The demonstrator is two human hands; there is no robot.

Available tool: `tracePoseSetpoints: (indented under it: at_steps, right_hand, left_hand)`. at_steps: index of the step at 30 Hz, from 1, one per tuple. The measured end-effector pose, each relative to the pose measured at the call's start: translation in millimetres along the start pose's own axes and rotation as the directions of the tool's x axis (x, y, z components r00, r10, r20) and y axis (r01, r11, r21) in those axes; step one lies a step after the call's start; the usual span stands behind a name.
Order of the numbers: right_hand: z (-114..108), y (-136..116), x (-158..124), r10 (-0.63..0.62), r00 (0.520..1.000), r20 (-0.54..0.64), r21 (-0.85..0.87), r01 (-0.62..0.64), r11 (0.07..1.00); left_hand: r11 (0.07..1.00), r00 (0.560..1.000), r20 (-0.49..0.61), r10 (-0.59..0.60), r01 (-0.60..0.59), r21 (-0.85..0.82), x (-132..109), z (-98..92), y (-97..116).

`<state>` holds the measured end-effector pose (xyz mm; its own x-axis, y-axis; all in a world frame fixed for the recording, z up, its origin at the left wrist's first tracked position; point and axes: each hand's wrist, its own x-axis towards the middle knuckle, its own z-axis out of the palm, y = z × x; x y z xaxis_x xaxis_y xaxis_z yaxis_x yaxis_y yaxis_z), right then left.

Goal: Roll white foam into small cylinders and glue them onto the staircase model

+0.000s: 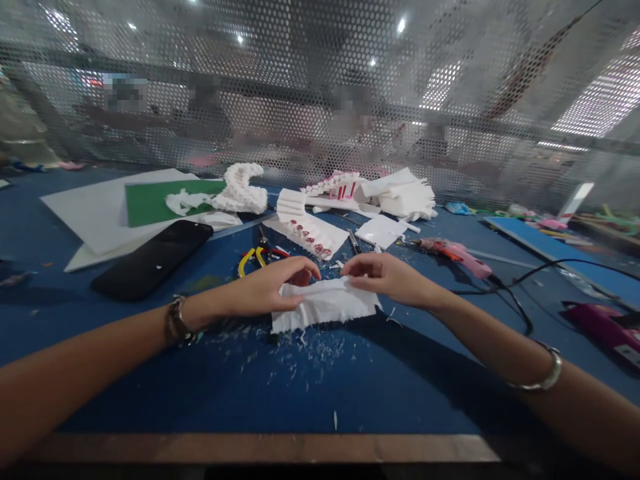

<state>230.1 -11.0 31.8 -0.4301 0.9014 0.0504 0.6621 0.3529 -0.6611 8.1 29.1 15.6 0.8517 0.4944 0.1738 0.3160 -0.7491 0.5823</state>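
A white crinkled strip of paper or cloth (327,305) lies between my hands, low over the blue table, with white scraps scattered around it. My left hand (283,283) has its thumb and fingers curved round the strip's left end. At the right end, my right hand (383,277) grips the upper edge with bent fingers. Just beyond the strip is a white folded piece (310,233) with a row of red decorations. Yellow-handled pliers (257,257) rest near the left fingers, and a pink glue gun (457,258) lies to the right.
A black phone-like object (155,259), a green sheet (150,202) and white sheets (95,213) lie left. White paper models (245,189) stand at the back before a perforated metal screen (300,87). A black cable (525,270) crosses the right side.
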Motion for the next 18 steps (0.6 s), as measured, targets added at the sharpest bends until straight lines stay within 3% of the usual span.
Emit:
tracePoseSetpoints:
  at_steps: [4,8,12,15,18]
  right_hand:
    - [-6,-2,-16,0.045,0.995,-0.089,0.04,-0.041,0.998]
    - [-6,1,-28,0.073,0.984,-0.166,0.042,-0.067,0.997]
    - [-10,12,-32,0.074,0.968,-0.241,0.025,-0.07,0.997]
    - [-17,18,-33,0.064,0.955,-0.29,-0.016,-0.072,0.997]
    - [-24,11,-34,0.058,0.944,-0.324,-0.051,-0.078,0.996]
  left_hand:
    - [0.994,0.994,0.066,-0.086,0.09,-0.062,0,-5.6,-4]
    - [0.979,0.975,0.095,-0.201,0.202,-0.001,2,-13.4,-7]
    - [0.956,0.96,0.018,-0.281,0.281,-0.085,4,-18.5,-8]
    - [0.952,0.956,-0.073,-0.283,0.272,-0.141,4,-23.9,-5]
    - [0.97,0.951,-0.198,-0.237,0.223,-0.091,4,-31.6,7]
